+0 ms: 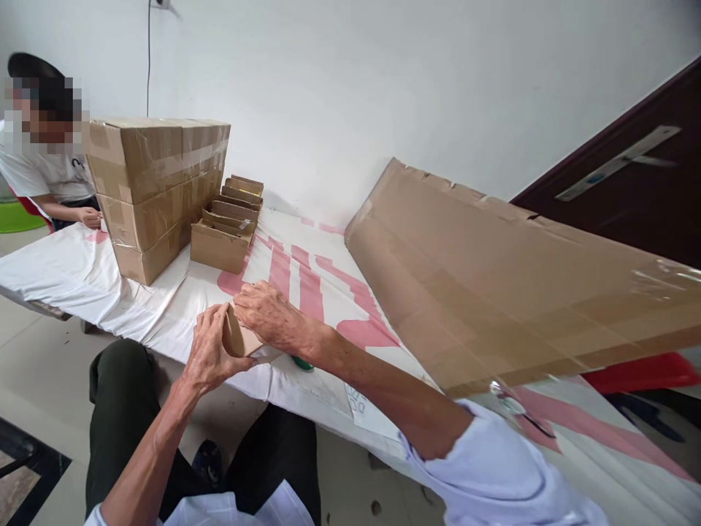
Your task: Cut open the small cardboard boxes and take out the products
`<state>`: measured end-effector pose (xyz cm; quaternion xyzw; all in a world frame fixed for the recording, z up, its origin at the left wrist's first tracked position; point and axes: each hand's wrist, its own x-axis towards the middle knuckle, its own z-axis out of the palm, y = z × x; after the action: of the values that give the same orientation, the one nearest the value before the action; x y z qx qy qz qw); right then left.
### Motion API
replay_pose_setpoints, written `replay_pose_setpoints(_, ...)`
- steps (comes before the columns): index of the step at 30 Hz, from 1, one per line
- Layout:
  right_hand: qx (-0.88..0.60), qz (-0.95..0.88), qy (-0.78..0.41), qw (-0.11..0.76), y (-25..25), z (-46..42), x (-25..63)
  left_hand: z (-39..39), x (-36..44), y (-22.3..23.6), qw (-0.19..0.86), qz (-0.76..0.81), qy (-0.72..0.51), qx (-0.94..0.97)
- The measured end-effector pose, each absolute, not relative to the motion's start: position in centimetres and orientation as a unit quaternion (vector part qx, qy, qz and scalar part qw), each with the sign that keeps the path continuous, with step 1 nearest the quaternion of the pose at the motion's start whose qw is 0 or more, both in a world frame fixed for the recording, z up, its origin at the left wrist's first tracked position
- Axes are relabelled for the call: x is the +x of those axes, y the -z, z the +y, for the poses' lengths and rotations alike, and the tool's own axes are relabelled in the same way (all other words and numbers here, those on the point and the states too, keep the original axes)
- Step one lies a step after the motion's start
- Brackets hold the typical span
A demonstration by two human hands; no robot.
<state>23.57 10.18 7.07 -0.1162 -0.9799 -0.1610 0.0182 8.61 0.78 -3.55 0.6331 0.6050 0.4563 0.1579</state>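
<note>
A small brown cardboard box point(244, 340) is held at the table's near edge, between both my hands. My left hand point(211, 347) grips it from the left side, thumb along the near face. Over the top edge of the same box, the fingers of my right hand point(268, 310) are bent and closed, partly hiding it. What is inside the box cannot be seen. Just beyond my hands stands a row of small open cardboard boxes point(222, 248), with flaps up.
Taped cardboard boxes point(156, 197) are stacked at the left, with a co-worker point(49, 168) seated behind them. A large cardboard box point(493, 292) leans across the right side. A white cloth with red print point(307, 285) covers the table. A green round object point(302, 363) lies beneath my right wrist.
</note>
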Motion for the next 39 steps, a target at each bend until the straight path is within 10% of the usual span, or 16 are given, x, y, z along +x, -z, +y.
replay_pose_setpoints(8, -0.151, -0.980, 0.090, 0.087, -6.6, 11.0, 23.2, 0.6, 8.4, 3.5, 0.157, 0.598, -0.455, 0.641)
replay_pose_setpoints(15, -0.229, -0.845, -0.321, 0.360, -7.7, 10.5, 24.2, 0.3, 6.0, 5.1, 0.179, 0.582, -0.473, 0.636)
replay_pose_setpoints(22, -0.276, -0.634, -0.623, 0.365, -6.0, 9.0, 26.2, -0.6, 0.8, 8.2, 0.241, 0.627, -0.431, 0.602)
replay_pose_setpoints(29, -0.278, -0.597, -0.658, 0.366, -3.8, 7.1, 27.1, -2.9, 5.0, 2.6, 0.079, 0.592, -0.524, 0.607)
replay_pose_setpoints(39, -0.294, -0.599, -0.641, 0.379, -2.2, 4.6, 27.9, -2.2, 10.9, -1.2, 0.296, 0.447, -0.573, 0.620)
